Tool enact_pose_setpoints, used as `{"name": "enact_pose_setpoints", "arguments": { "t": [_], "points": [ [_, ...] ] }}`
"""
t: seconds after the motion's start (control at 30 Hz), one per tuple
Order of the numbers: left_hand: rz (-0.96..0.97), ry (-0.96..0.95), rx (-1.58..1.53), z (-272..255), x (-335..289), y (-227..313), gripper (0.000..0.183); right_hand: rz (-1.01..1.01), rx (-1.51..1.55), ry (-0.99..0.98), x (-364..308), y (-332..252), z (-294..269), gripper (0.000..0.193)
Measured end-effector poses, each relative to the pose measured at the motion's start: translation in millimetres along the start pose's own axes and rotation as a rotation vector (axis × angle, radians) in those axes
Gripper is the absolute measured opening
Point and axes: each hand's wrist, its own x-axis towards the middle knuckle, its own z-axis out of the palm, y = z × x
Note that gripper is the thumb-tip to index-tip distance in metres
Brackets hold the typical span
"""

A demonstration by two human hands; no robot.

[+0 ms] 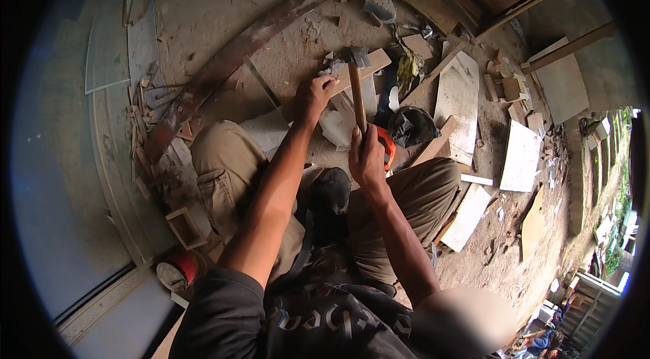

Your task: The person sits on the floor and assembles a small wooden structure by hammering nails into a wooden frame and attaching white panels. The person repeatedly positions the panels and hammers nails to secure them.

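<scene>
My right hand point(367, 159) is wrapped round the lower part of the wooden handle of a hammer point(357, 98). The hammer's dark head points away from me, over a pale wooden strip point(376, 64). Close to the strip's left end is my left hand point(316, 95), with its fingers drawn together in a pinch. Whatever lies between those fingertips is too small to make out. An orange and black object point(386, 148) sits just right of my right hand, partly hidden by it.
A black plastic bag point(414, 126) lies beyond my right knee. Boards and pale panels point(459, 98) are scattered to the right. A long dark plank point(230, 64) crosses the ground ahead. On the left are a small wooden frame point(185, 228) and a red reel-like object point(177, 270).
</scene>
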Motion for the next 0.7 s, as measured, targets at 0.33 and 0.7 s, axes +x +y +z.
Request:
{"name": "enact_pose_setpoints", "arguments": {
  "t": [0.33,0.7],
  "points": [
    [0.065,0.028,-0.021,2.4,0.8,-9.6,0.026,-0.034,-0.025,0.06,5.6,-25.1,-10.7,0.018],
    [0.014,0.027,-0.018,2.1,-3.9,-10.2,0.028,0.02,-0.09,0.0,-4.0,-0.3,-3.3,0.019]
  ]
}}
